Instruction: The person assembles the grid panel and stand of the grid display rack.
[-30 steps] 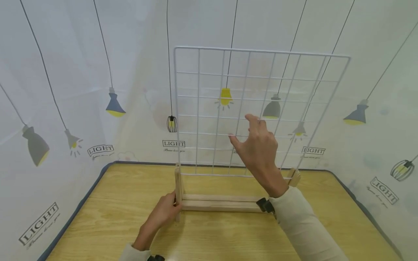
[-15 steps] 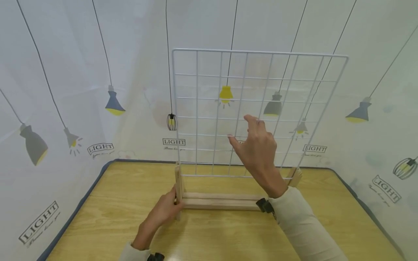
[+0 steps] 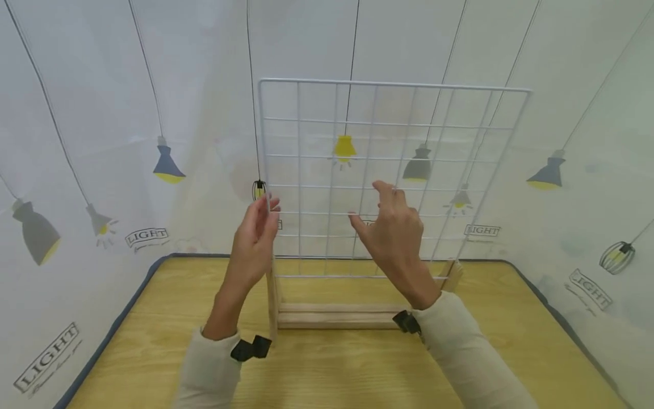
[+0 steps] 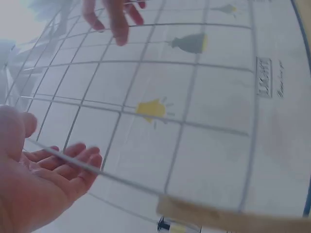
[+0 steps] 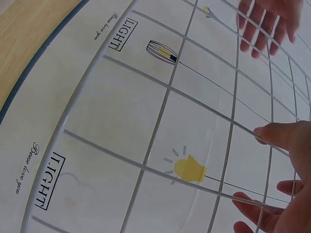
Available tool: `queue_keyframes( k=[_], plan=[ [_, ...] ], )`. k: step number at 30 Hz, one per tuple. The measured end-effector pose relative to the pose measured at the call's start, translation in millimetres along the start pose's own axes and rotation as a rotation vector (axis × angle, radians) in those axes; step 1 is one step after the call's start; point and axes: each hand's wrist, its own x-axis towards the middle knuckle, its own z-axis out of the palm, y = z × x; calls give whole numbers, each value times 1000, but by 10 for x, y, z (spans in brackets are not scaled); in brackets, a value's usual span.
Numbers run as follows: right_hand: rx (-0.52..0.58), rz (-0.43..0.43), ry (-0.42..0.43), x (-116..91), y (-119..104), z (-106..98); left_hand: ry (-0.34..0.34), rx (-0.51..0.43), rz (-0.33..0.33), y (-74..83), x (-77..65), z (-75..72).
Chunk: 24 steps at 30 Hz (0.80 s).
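Observation:
A white wire grid panel (image 3: pixel 395 85) stands upright in a wooden stand (image 3: pixel 334 321) on the table. My left hand (image 3: pixel 251 244) is at the panel's left edge, thumb on the near side and fingers stretched out behind it. In the left wrist view this hand (image 4: pixel 46 187) is spread around the edge wire without closing on it. At the middle of the panel my right hand (image 3: pixel 395 233) is raised, thumb and fingers spread apart. The right wrist view shows its thumb (image 5: pixel 277 136) and fingers right at the grid wires, overlapping them.
The wooden table (image 3: pixel 327 369) has a dark blue edge. White sheeting (image 3: pixel 204 102) printed with hanging lamps and "LIGHT" labels surrounds it at the back and sides. The stand's right post (image 3: pixel 452 276) is behind my right forearm.
My left hand has let go of the stand's left post and risen to the panel's left edge. The right hand keeps its place at the grid; the view has shifted slightly.

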Motion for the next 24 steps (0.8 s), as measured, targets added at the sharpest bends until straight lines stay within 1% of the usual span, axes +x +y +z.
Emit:
queue_keyframes(
  k=[3,5,10,12,14,16,18,19,20,21,23,24],
  plan=[
    [0,-5,-4,-6,-28,21,41,-95,16,52,182,20],
    [-4,-12,-7,-12,-41,33,78,-125,7,68,260,39],
    [-34,-22,-11,-20,-34,23,160,-231,-2,115,357,125],
    [-30,-27,-45,-19,-6,-10,193,-264,-1,132,377,167],
    [26,-32,-122,-16,43,-70,226,-294,-6,148,391,205],
    [120,-36,-190,-13,107,-153,247,-306,-11,153,396,228],
    [232,-37,-222,-9,185,-249,260,-312,-10,154,401,239],
    [286,-48,-205,-2,229,-299,266,-313,-9,157,403,242],
    [319,-66,-167,5,274,-345,268,-314,-6,157,405,243],
    [337,-81,-111,12,321,-391,270,-313,-3,163,407,245],
    [342,-90,38,31,427,-472,273,-315,0,171,414,246],
    [334,-79,126,42,487,-510,274,-317,0,175,418,249]
  ],
)
